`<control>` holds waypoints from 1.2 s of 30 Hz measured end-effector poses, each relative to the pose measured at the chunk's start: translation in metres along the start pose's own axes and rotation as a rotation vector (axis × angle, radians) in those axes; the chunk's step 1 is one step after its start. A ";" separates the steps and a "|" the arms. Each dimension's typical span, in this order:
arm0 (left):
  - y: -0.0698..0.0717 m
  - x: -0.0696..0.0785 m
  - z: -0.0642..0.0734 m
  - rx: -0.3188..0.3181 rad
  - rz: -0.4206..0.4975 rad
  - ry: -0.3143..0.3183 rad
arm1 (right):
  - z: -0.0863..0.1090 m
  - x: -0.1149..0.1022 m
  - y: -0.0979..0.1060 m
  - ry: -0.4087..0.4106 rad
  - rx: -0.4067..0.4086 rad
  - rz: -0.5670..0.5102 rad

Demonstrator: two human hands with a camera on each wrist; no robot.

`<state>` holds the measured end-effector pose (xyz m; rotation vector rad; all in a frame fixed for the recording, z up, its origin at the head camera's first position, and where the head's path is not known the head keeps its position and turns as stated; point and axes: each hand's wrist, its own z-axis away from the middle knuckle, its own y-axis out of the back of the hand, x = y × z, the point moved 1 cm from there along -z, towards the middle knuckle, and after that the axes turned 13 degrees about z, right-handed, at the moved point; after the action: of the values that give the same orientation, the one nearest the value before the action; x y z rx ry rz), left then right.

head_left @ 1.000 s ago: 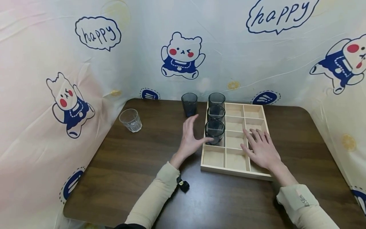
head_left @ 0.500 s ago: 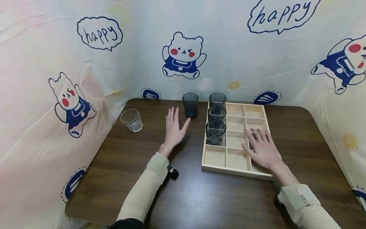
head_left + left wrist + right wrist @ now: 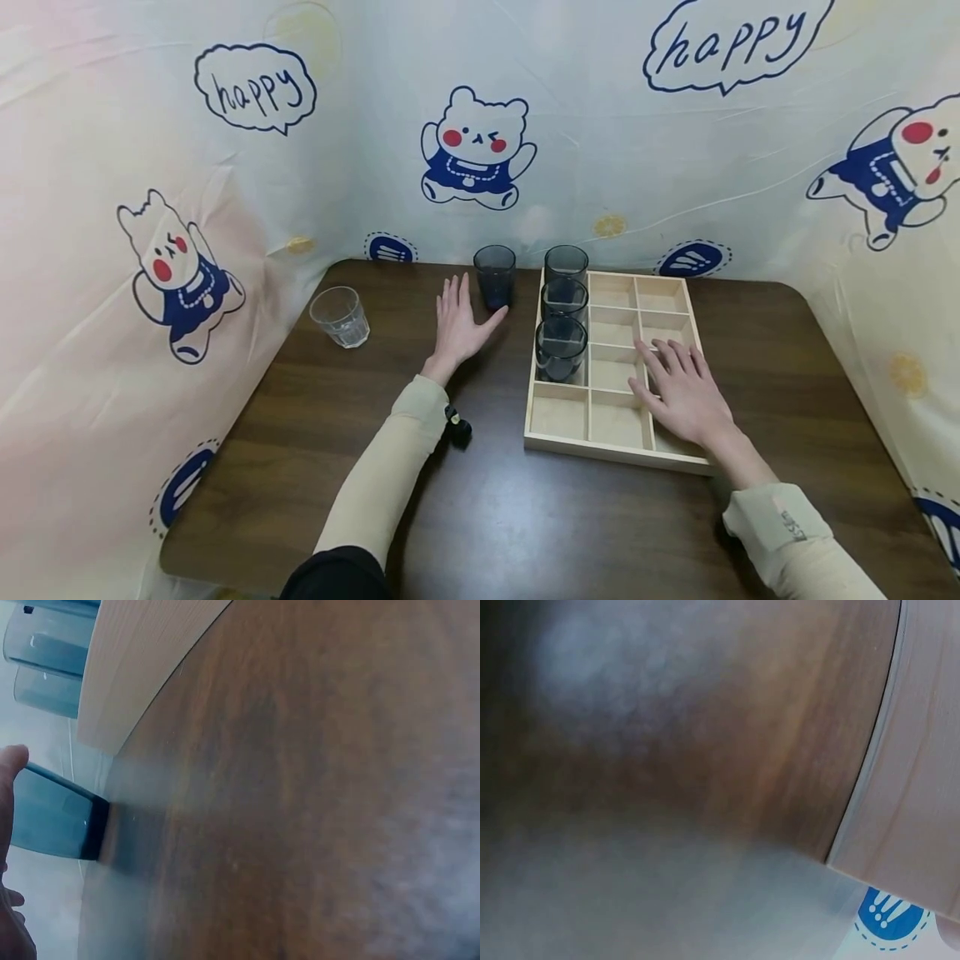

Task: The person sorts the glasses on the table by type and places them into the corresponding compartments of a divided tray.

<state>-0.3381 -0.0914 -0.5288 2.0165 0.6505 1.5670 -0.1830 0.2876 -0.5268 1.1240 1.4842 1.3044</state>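
Note:
My left hand (image 3: 457, 329), fingers spread and holding nothing, is just in front of a loose dark tinted glass (image 3: 495, 279) that stands upright on the table. The thumb tip overlaps the foot of that glass in the head view; in the left wrist view the same glass (image 3: 56, 814) shows beside the thumb. To the right lies a light wooden divided box (image 3: 618, 454). Along its left column stand three dark glasses, the nearest glass (image 3: 561, 354) in the third compartment from the back. My right hand (image 3: 686, 396) lies over the box's right side with loosely spread fingers.
A clear glass (image 3: 341, 317) stands near the table's left edge. Behind the brown wooden table (image 3: 480, 533) hangs a printed cloth (image 3: 585, 167), close to the back glasses. In the right wrist view the box's side wall (image 3: 907, 787) meets the table.
My left hand has moved left from the nearest glass in the box to the loose dark glass. My right hand has stayed over the box.

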 end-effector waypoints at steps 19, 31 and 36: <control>-0.008 -0.006 -0.031 -0.079 -0.098 0.064 | -0.001 0.000 0.002 0.002 -0.001 0.014; -0.015 -0.006 -0.042 -0.096 0.085 0.147 | -0.002 0.003 -0.002 -0.009 -0.020 0.016; -0.019 -0.007 -0.047 -0.048 0.387 0.124 | -0.003 0.002 -0.002 -0.006 -0.011 0.013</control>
<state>-0.3866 -0.0769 -0.5363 2.1112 0.2702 1.9189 -0.1862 0.2885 -0.5283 1.1319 1.4662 1.3155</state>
